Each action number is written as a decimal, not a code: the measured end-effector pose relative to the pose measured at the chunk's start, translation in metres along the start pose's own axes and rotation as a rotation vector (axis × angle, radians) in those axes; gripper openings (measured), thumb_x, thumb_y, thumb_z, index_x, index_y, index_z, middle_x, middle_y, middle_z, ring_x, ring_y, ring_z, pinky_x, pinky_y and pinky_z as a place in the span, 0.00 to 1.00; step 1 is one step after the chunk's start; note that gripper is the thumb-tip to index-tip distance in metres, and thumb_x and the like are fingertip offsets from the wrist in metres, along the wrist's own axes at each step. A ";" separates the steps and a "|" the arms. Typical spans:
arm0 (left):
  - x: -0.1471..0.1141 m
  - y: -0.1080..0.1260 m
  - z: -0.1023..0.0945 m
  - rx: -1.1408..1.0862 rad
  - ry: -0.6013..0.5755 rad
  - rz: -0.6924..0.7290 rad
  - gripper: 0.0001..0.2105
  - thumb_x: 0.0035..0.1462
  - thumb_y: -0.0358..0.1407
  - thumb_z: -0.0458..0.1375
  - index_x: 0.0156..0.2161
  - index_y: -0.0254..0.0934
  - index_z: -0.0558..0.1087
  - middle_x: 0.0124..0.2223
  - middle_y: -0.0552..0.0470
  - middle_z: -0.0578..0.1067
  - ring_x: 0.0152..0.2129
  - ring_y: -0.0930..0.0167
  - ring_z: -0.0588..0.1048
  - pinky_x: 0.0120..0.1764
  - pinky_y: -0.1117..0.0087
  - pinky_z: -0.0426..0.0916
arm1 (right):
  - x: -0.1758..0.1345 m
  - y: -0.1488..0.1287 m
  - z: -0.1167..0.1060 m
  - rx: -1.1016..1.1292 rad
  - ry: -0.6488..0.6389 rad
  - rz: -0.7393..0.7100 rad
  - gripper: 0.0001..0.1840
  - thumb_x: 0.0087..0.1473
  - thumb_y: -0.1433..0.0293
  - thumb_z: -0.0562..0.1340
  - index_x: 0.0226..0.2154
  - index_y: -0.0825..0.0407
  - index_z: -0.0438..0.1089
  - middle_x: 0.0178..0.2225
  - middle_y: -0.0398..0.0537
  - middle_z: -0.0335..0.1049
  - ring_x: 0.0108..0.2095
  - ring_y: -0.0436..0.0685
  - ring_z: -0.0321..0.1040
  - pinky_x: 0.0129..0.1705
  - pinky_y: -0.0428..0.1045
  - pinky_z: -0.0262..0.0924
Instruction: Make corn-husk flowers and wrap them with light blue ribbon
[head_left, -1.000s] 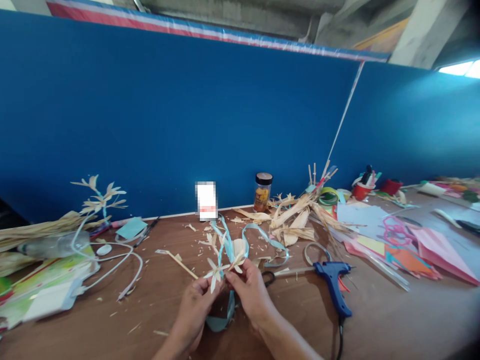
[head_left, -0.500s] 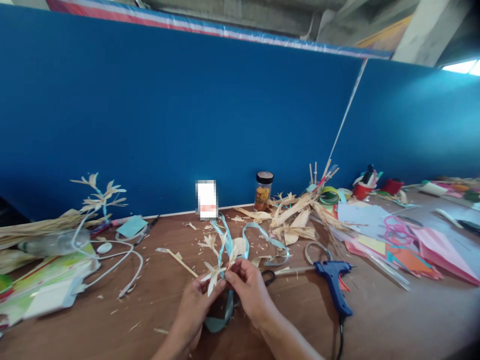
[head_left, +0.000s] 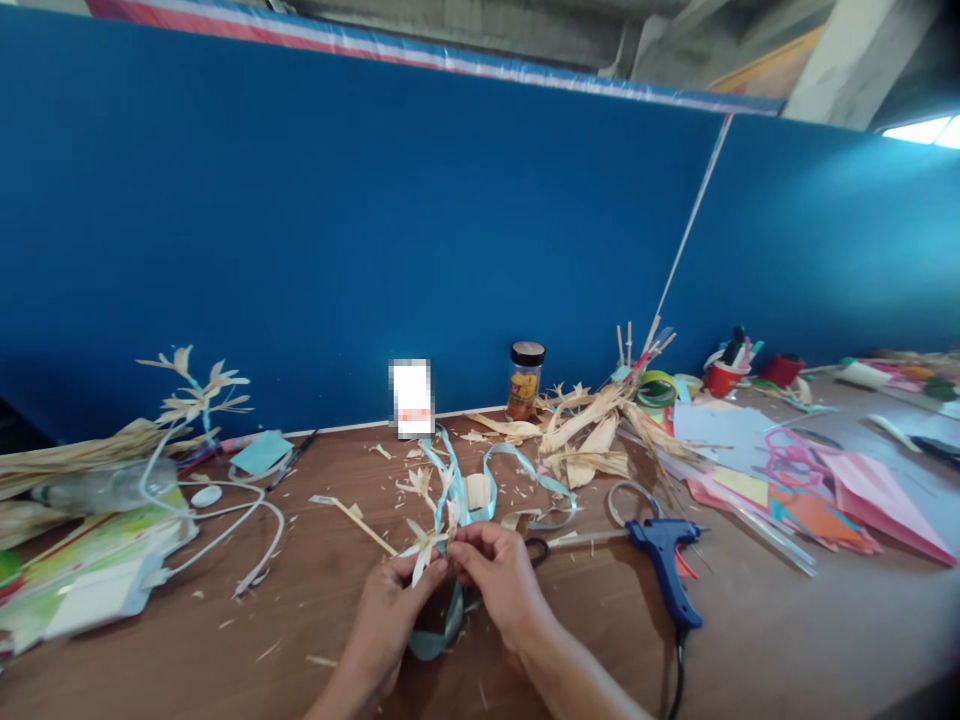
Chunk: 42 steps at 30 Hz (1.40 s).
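Note:
My left hand (head_left: 391, 592) pinches a pale corn-husk flower (head_left: 424, 548) low on its stem, its petals spread out above the thumb. Close against it, my right hand (head_left: 499, 585) has thumb and forefinger pressed together at the stem, where light blue ribbon (head_left: 442, 520) shows. The exact grip point is hidden by the fingers. More of this ribbon loops on the table beyond the hands and hangs below them. A thin wooden stick (head_left: 364, 523) lies just left of the flower.
On the brown table (head_left: 300, 600) a blue glue gun (head_left: 667, 560) lies to the right, its cable running to the front edge. Dried husks (head_left: 592, 435) and a black-lidded jar (head_left: 525, 383) stand behind. A white cable (head_left: 277, 530) and another husk flower (head_left: 202, 392) are at left.
The flower has turned slightly between my fingers, and a petal near the right fingertips has shifted left. My right fingertips have moved a little left. The view has shifted slightly.

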<state>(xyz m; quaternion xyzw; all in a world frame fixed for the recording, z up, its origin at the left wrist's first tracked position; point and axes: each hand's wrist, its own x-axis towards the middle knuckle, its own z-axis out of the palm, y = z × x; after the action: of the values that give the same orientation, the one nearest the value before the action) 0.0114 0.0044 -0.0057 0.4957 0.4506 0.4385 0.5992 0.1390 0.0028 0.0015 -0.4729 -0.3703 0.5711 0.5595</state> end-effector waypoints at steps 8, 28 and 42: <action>0.004 -0.006 -0.004 0.030 0.017 -0.004 0.13 0.45 0.40 0.59 0.35 0.36 0.77 0.30 0.49 0.77 0.29 0.67 0.71 0.38 0.69 0.63 | 0.001 0.002 0.000 -0.016 -0.013 -0.037 0.06 0.40 0.69 0.64 0.23 0.56 0.70 0.19 0.41 0.67 0.21 0.48 0.59 0.26 0.43 0.56; 0.002 -0.005 -0.001 0.127 0.090 -0.034 0.13 0.42 0.42 0.61 0.30 0.33 0.78 0.23 0.52 0.75 0.24 0.68 0.71 0.30 0.72 0.63 | -0.001 0.002 -0.004 -0.308 -0.003 -0.169 0.06 0.44 0.70 0.60 0.26 0.54 0.72 0.23 0.45 0.72 0.25 0.54 0.65 0.28 0.46 0.58; 0.000 0.010 0.002 -0.124 0.022 -0.135 0.12 0.40 0.40 0.63 0.28 0.32 0.75 0.21 0.55 0.71 0.19 0.75 0.66 0.24 0.76 0.59 | 0.000 -0.001 -0.004 -0.138 -0.048 -0.127 0.06 0.43 0.67 0.62 0.25 0.54 0.68 0.21 0.40 0.65 0.23 0.48 0.59 0.25 0.43 0.54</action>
<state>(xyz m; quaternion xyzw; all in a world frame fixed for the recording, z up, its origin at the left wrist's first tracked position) 0.0121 0.0051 0.0040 0.4213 0.4614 0.4294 0.6520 0.1434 0.0027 0.0009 -0.4721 -0.4512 0.5187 0.5518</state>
